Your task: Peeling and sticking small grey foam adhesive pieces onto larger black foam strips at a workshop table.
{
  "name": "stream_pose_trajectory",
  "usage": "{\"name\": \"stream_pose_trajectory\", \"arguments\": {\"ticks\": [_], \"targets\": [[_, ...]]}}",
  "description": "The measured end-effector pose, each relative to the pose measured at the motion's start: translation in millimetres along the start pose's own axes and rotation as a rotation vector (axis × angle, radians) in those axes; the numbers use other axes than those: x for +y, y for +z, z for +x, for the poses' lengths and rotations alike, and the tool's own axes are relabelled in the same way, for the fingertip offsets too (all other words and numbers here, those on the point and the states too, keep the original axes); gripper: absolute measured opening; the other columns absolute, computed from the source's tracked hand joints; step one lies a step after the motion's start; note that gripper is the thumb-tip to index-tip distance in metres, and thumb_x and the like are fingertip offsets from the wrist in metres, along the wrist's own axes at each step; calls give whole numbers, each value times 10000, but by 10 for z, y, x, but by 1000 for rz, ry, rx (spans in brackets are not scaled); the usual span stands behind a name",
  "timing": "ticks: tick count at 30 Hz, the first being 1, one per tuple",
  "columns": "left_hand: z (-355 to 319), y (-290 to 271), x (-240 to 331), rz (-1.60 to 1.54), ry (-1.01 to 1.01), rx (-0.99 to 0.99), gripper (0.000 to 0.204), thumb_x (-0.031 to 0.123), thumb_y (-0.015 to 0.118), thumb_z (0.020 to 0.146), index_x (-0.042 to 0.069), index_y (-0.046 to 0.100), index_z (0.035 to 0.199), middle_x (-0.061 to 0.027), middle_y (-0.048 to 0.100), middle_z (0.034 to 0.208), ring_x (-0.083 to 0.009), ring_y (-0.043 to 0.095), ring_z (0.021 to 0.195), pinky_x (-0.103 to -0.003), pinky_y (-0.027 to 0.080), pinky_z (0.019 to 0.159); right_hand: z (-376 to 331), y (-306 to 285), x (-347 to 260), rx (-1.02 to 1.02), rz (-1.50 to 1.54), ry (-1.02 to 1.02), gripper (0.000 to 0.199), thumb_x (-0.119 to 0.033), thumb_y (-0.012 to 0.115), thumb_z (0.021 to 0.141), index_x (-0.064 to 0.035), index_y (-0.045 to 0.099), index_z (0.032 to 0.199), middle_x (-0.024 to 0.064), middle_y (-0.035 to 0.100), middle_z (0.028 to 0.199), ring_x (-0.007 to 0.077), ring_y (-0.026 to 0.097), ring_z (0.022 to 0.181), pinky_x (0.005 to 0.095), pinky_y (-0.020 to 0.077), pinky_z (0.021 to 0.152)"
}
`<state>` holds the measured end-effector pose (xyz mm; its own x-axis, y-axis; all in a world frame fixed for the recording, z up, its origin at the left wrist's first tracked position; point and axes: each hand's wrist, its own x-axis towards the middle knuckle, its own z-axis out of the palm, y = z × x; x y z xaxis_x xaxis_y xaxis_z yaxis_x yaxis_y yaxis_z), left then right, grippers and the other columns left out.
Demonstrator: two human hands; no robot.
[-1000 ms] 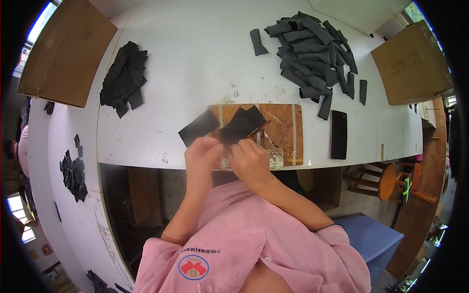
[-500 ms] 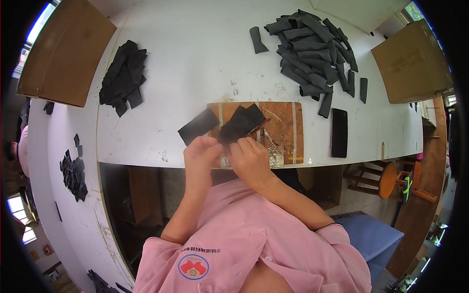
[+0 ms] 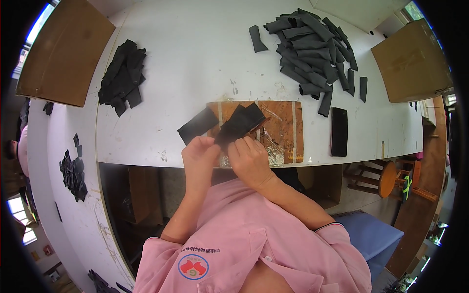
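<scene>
Black cloth (image 3: 239,122): over the board (image 3: 289,132) at the counter's (image 3: 195,68) front edge; its near end between both hands; looks partway handled
Left hand (image 3: 199,155): nearly closed, seemingly pinching that end; fingertips partly hidden
Right hand (image 3: 251,158): fingers curled closed on the same cloth; undersides hidden
Second cloth (image 3: 198,126): across the board's left edge, let go
Grey rolls (image 3: 308,53): heaped toward the far right corner; perhaps done
Flat dark pieces (image 3: 122,78): heaped by the left edge; perhaps left; outlines merge

White table (image 3: 195,58): brown board (image 3: 286,127), black strip (image 3: 198,125), phone (image 3: 339,132), fabric piles (image 3: 310,53).
</scene>
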<state>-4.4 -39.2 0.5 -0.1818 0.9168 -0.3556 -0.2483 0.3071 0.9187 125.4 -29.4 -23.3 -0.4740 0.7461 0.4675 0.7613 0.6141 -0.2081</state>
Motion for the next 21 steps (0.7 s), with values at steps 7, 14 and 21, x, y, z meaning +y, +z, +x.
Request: {"name": "stream_pose_trajectory", "arguments": {"ticks": [7, 14, 21], "targets": [[-3, -11, -11, 180, 105, 36, 30, 4, 550, 746, -14, 558, 769, -14, 551, 672, -56, 492, 588, -194, 395, 519, 7, -60, -9, -81, 281, 134, 192, -170, 618, 656, -24, 499, 690, 72, 461, 673, 207, 508, 637, 303, 413, 524], [-80, -35, -1, 397, 369, -71, 70, 7, 556, 736, -14, 562, 803, -73, 567, 656, -117, 535, 574, -237, 430, 536, 152, -263, 8, 42, 972, 404, 181, -131, 635, 749, -6, 574, 864, 79, 529, 768, 217, 544, 580, 289, 437, 519], [-144, 91, -89, 695, 686, 251, 43, -29, 572, 740, -9, 538, 757, -21, 544, 573, -32, 477, 465, -172, 372, 411, 206, -191, -75, 66, 423, 103, 120, -3, 576, 662, -9, 521, 768, 88, 463, 719, 248, 525, 681, 323, 446, 557]]}}
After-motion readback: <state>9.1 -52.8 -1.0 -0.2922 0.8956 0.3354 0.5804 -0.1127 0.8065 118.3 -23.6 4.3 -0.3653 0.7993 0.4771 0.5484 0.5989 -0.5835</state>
